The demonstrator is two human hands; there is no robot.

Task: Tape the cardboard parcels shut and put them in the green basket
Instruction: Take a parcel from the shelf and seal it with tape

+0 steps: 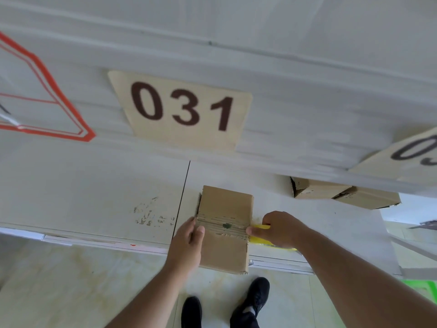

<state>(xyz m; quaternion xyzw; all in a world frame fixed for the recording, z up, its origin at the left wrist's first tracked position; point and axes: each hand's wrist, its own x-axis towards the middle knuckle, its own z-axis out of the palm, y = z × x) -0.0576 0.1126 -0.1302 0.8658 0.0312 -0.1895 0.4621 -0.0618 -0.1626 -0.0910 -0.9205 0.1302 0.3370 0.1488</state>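
Cardboard parcel (224, 229), lower centre, overhanging the table (94, 197) edge, is gripped by left hand (189, 240); right hand (276, 228) fingers grip a yellow tape dispenser (261, 240). Uneven pull risks skewed tape or a tipped parcel.

Bright even light, wide-angle warp, slight blur

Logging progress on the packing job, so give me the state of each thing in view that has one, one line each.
Cardboard parcel: flat on the table, overhanging its near edge, tape band across its middle.
Left hand: holds the parcel's left edge.
Right hand: grips a yellow tape tool at the parcel's right edge.
Two other parcels: lying by the wall, untaped as far as visible.
Green basket: on the floor, only a corner visible.
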